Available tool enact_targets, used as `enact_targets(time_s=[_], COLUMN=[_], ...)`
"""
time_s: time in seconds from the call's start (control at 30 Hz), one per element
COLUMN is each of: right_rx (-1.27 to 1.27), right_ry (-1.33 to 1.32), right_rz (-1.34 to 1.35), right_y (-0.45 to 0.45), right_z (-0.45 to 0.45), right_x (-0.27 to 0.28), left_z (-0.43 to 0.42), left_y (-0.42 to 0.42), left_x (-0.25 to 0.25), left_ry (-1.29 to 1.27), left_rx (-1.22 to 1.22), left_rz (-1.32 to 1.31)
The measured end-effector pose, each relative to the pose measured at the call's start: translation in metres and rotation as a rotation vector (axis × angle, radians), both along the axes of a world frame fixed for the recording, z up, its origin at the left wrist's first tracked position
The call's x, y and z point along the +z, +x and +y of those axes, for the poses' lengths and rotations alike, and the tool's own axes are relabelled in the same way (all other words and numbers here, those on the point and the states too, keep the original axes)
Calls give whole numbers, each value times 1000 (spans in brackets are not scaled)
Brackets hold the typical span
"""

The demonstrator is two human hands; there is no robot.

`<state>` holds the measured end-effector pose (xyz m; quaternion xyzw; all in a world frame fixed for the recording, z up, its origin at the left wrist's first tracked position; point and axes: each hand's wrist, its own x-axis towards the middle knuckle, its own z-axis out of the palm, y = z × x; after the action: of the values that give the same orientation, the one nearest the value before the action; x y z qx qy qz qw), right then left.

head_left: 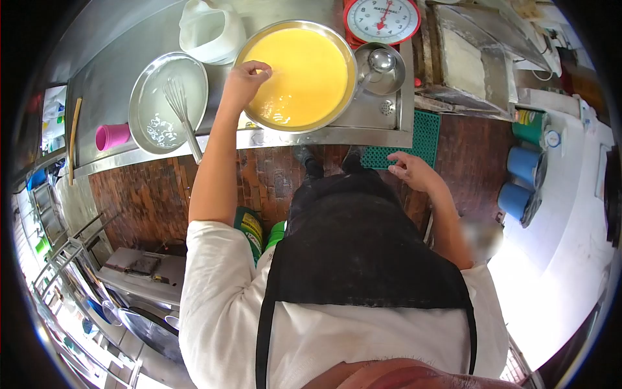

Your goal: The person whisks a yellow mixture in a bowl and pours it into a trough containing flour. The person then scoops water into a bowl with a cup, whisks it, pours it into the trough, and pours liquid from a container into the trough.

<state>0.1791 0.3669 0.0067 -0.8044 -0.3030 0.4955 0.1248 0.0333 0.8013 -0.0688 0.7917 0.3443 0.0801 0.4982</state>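
Observation:
A wide metal bowl (353, 87) full of smooth yellow liquid (304, 71) stands near the front edge of the steel table. Over its left side is my left hand (247, 79), with thumb and fingertips pinched together above the liquid. Whatever the pinch holds is too small to make out. My right hand (413, 171) hangs in front of the table, fingers loosely bent and apart, holding nothing. Left of the yellow liquid, another metal bowl (139, 107) contains a pale, watery liquid, and a wire whisk (181, 113) leans out over its near rim.
A cut-open white plastic jug (208, 35) stands behind the bowls. At the right are a small metal bowl with a ladle (381, 61) and a red dial scale (383, 19). A pink cup (113, 137) lies at the left. Below is a green mat (424, 133).

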Motion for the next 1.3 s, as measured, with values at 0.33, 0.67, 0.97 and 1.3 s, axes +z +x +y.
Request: enact_targets(time_s=[0.33,0.67,0.97,1.3], right_rx=[-58,-78,-88,-119], right_ry=[-18,2,-2,-43], right_rz=[25,3,-30,-90], right_y=[-4,-3,-2,2], right_z=[-13,-19,-30,-37], right_x=[-4,-4,-9,7], left_z=[-7,-22,-213,-271], left_y=[32,48,133,141], left_x=[-22,-33,86,48], left_ry=[482,439,-19,14], left_rx=[-203,-217,-523,-550], left_rz=[275,225,-405,-326])
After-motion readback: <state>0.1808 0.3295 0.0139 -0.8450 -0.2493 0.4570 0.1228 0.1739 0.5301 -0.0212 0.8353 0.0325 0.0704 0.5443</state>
